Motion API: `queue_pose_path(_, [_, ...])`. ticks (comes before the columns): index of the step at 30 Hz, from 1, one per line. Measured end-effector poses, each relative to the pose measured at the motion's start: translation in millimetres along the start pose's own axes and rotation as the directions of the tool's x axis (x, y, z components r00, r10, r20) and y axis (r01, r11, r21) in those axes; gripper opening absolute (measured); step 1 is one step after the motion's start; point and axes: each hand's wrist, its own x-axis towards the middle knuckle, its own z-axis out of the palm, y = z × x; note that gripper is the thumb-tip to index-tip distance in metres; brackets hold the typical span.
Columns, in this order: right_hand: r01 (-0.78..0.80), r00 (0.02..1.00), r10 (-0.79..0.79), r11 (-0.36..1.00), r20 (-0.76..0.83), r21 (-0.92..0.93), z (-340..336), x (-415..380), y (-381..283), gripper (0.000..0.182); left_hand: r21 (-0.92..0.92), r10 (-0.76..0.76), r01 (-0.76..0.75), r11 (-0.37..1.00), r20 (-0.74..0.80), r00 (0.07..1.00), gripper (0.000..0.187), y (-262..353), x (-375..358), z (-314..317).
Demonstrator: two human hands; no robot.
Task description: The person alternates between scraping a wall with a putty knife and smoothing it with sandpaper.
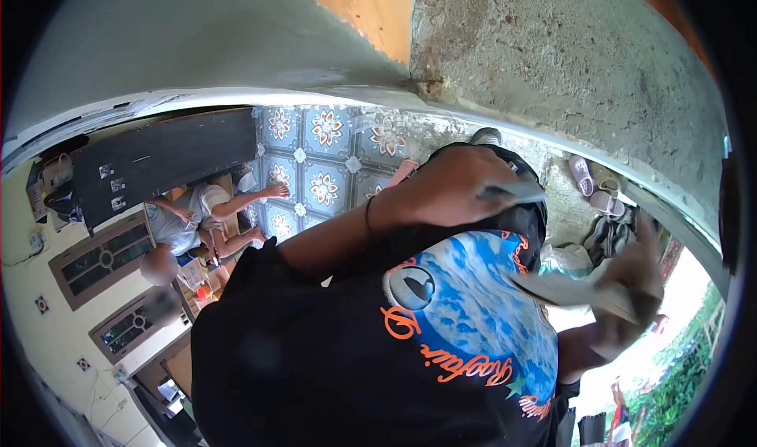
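Across my shirt (315,352) there's a pretty blurry pale strip (569,289), right fingers (633,277) seemingly closed on it, long axis running leftward, tip apart from the grey scrap (518,191) my left fingers (471,197) pinch.

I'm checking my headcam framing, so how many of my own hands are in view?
2: left hand just above the picture's centre; right hand, blurred, towards the right. Neither is fully hidden.

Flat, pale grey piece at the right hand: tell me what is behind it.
The black T-shirt with blue cloud print shows behind the flat piece near its tip; what the piece and blurred right hand cover cannot be seen.
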Motion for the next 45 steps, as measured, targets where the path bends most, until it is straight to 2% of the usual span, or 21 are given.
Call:
queue_pose_path(1, [0.118, 0.972, -0.112, 0.993, 0.208, -0.015, 12, 20, -14, 0.058, 0.003, 0.006, -0.006, 1.000, 0.004, 1.000, 0.018, -6, -3, -2])
queue_pose_path(2, [0.220, 0.921, -0.197, 0.975, 0.335, -0.031, 27, 37, -25, 0.062, 0.063, -0.047, 0.046, 0.997, 0.005, 0.999, 0.019, -12, -7, -4])
queue_pose_path(3, [0.331, 0.870, -0.274, 0.941, 0.410, -0.073, 43, 41, -28, 0.056, 0.122, -0.098, 0.097, 0.988, 0.003, 0.995, 0.020, -18, -10, -5])
queue_pose_path(5, [0.426, 0.809, -0.305, 0.893, 0.502, -0.144, 67, 47, -46, 0.049, 0.106, -0.071, 0.067, 0.992, 0.039, 0.997, 0.020, -28, -17, -3])
queue_pose_path(7, [0.524, 0.807, -0.383, 0.815, 0.450, -0.247, 99, 41, -44, 0.052, 0.073, -0.060, 0.056, 0.996, 0.057, 0.997, 0.020, -21, -36, -9])
queue_pose_path(8, [0.517, 0.813, -0.374, 0.816, 0.446, -0.259, 105, 43, -48, 0.052, 0.055, -0.050, 0.046, 0.997, 0.065, 0.997, 0.021, -21, -38, -10])
queue_pose_path(10, [0.527, 0.784, -0.288, 0.776, 0.551, -0.345, 114, 48, -53, 0.051, 0.013, -0.031, 0.030, 0.999, 0.078, 0.996, 0.021, -22, -37, -5])
queue_pose_path(19, [0.445, 0.832, -0.113, 0.720, 0.543, -0.532, 138, 60, -55, 0.054, -0.149, 0.010, 0.005, 0.989, 0.096, 0.995, 0.021, -46, -25, -10])
queue_pose_path(29, [0.382, 0.829, -0.017, 0.748, 0.560, -0.543, 129, 57, -60, 0.048, -0.310, 0.020, 0.008, 0.951, 0.088, 0.996, 0.022, -51, -24, 1])
queue_pose_path(32, [0.336, 0.843, -0.023, 0.804, 0.538, -0.491, 119, 50, -51, 0.044, -0.351, 0.023, 0.010, 0.936, 0.091, 0.996, 0.023, -56, -24, -7])
queue_pose_path(34, [0.167, 0.898, -0.059, 0.963, 0.435, -0.214, 100, 44, -40, 0.040, -0.385, 0.028, 0.010, 0.923, 0.093, 0.995, 0.023, -61, -17, -6])
queue_pose_path(35, [0.162, 0.900, -0.049, 0.960, 0.433, -0.229, 90, 42, -32, 0.040, -0.409, 0.040, 0.003, 0.913, 0.096, 0.995, 0.023, -61, -12, -2])
queue_pose_path(37, [-0.157, 0.841, 0.174, 0.985, 0.512, -0.076, 59, 32, -15, 0.041, 0.066, 0.019, -0.035, 0.997, 0.225, 0.974, 0.023, -60, 3, 5])
queue_pose_path(38, [-0.266, 0.826, 0.245, 0.963, 0.508, -0.032, 46, 25, 0, 0.041, 0.038, 0.025, -0.034, 0.999, 0.213, 0.977, 0.022, -51, 7, 7])
queue_pose_path(39, [-0.150, 0.930, 0.160, 0.987, 0.331, -0.053, 30, 9, 9, 0.035, 0.010, 0.032, -0.034, 0.999, 0.201, 0.979, 0.021, -37, 12, 6])
queue_pose_path(40, [-0.481, 0.815, 0.457, 0.876, 0.357, -0.024, 15, -2, 23, 0.032, -0.023, 0.072, -0.068, 0.997, 0.218, 0.973, 0.021, -32, 18, 9])
queue_pose_path(41, [-0.753, 0.612, 0.694, 0.658, 0.380, 0.012, 0, -13, 37, 0.028, 0.044, 0.041, -0.055, 0.998, 0.264, 0.964, 0.023, -27, 24, 12])
queue_pose_path(42, [-0.717, 0.696, 0.677, 0.667, 0.240, 0.202, -10, -31, 52, 0.025, 0.114, 0.011, -0.048, 0.992, 0.304, 0.953, 0.026, -22, 31, 16])
queue_pose_path(43, [-0.630, 0.753, 0.653, 0.680, 0.081, 0.375, -16, -52, 68, 0.023, 0.086, 0.054, -0.086, 0.993, 0.321, 0.946, 0.026, -16, 37, 19])
queue_pose_path(44, [-0.685, 0.624, 0.782, 0.541, 0.009, 0.488, -29, -77, 93, 0.023, 0.063, 0.098, -0.128, 0.990, 0.349, 0.932, 0.026, -10, 42, 23])
queue_pose_path(45, [-0.536, 0.551, 0.815, 0.510, -0.178, 0.673, -29, -75, 82, 0.025, 0.043, 0.139, -0.167, 0.985, 0.374, 0.917, 0.027, -1, 48, 28])
